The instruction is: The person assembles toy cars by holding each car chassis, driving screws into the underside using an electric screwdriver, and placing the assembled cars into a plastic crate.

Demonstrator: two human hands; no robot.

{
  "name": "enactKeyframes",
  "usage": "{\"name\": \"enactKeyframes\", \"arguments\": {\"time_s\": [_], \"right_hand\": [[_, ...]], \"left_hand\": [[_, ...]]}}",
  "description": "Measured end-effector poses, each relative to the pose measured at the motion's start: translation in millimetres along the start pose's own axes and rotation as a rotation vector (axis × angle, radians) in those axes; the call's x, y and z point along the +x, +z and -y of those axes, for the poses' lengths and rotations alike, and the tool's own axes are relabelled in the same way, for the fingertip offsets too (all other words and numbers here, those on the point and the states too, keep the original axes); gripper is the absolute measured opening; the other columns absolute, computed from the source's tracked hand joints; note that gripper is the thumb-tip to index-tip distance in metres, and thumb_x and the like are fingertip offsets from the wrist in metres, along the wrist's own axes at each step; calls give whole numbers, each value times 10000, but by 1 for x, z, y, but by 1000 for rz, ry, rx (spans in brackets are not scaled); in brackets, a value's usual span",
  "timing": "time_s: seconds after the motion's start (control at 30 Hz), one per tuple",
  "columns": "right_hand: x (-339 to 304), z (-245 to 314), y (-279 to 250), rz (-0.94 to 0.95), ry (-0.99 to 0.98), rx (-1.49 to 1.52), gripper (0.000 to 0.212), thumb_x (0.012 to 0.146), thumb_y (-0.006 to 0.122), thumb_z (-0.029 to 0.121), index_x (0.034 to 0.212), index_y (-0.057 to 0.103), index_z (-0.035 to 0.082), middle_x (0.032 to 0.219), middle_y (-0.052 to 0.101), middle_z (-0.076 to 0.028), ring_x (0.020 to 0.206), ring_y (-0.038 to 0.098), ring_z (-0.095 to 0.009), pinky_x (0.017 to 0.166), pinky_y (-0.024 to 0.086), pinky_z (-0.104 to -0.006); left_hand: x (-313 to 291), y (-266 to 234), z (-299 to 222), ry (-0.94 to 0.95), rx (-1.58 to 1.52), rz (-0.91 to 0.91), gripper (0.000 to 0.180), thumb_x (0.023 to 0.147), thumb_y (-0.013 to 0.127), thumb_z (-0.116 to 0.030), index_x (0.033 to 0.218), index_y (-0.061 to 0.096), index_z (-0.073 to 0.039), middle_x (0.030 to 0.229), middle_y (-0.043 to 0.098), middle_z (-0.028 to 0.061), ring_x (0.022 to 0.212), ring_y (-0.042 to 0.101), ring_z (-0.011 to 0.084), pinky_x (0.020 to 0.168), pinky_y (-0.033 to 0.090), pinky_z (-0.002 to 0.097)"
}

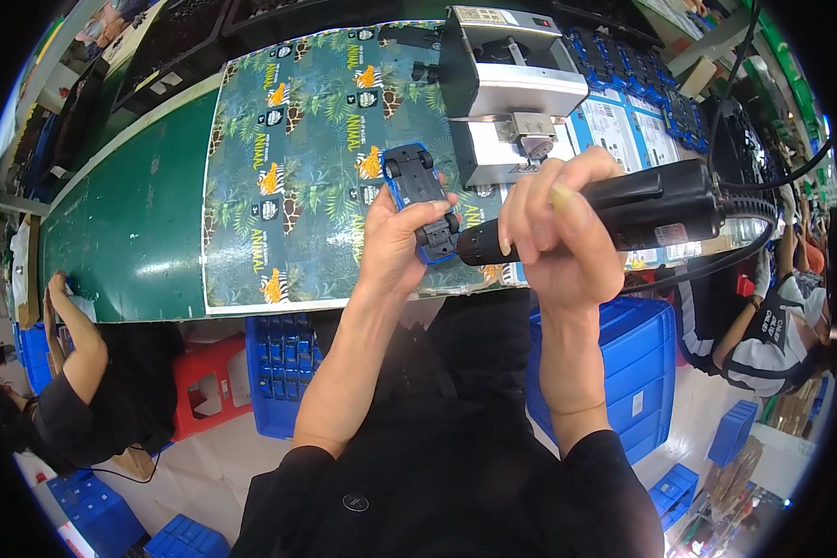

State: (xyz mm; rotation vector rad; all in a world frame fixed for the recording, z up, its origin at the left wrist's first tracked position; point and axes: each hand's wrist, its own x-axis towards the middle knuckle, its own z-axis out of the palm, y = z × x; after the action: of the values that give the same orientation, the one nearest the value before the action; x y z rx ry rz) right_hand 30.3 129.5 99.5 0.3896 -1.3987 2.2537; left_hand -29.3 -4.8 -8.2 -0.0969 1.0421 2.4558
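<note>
My left hand (391,244) grips a toy car (413,177) with a blue body, its black underside and wheels turned up toward me. The thumb lies across the underside. In my right hand (567,232) is a black electric screwdriver (656,200), held almost level with its nose pointing left. That nose meets or nearly meets the near end of the car; I cannot tell whether the bit touches a screw. Just beyond my right hand stands a silver metal box-like device (511,88), probably a screw feeder, with a small block at its front.
Printed animal-pattern sheets (298,186) cover part of the green table (149,214). Several blue car parts (623,70) lie at the far right. A thick cable (763,209) runs from the screwdriver. Below are a blue crate (646,372) and a red stool (209,386); people sit on both sides.
</note>
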Motion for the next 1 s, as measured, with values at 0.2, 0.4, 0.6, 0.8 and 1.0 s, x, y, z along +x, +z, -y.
{"name": "enactKeyframes", "arguments": {"time_s": [0.2, 0.4, 0.6, 0.8, 1.0], "right_hand": [[-2, 5, 3, 14, 24, -73, 107, 898, 568, 94, 884, 481, 33, 597, 451, -43, 459, 429, -130, 490, 430, -304], [-3, 0, 3, -57, 55, 45, 202, 817, 731, 51, 840, 532, 26, 647, 585, -82, 516, 536, -106, 529, 465, -254], [-4, -17, -6, 100, -3, -62, 133, 873, 570, 42, 841, 442, 65, 606, 460, -31, 439, 413, -117, 491, 431, -292], [-8, -19, -2, 149, 4, 10, 201, 825, 645, 31, 837, 449, 73, 636, 494, -36, 465, 451, -117, 518, 441, -283], [-13, -14, 0, 58, 77, 54, 285, 763, 737, -51, 819, 485, 68, 627, 572, -50, 564, 539, -96, 599, 467, -254]], "left_hand": [[-4, 5, -4, -7, 2, -16, 416, 760, 681, 49, 1144, 531, -8, 1060, 615, 94, 913, 664, 203, 743, 597, 371], [-5, 7, -5, -11, -14, -27, 403, 764, 672, 55, 1140, 539, -5, 1049, 620, 98, 900, 664, 202, 748, 595, 371], [-2, 3, -6, -67, -31, -9, 419, 759, 667, 61, 1153, 540, -3, 1052, 624, 99, 900, 665, 209, 752, 590, 372], [-1, 4, -9, -78, 34, -23, 404, 767, 681, 38, 1146, 553, -15, 1031, 631, 78, 896, 670, 197, 751, 575, 353], [-4, 7, -9, -47, 41, -16, 378, 779, 683, 24, 1135, 562, -16, 1022, 633, 75, 895, 669, 195, 751, 572, 354]]}}
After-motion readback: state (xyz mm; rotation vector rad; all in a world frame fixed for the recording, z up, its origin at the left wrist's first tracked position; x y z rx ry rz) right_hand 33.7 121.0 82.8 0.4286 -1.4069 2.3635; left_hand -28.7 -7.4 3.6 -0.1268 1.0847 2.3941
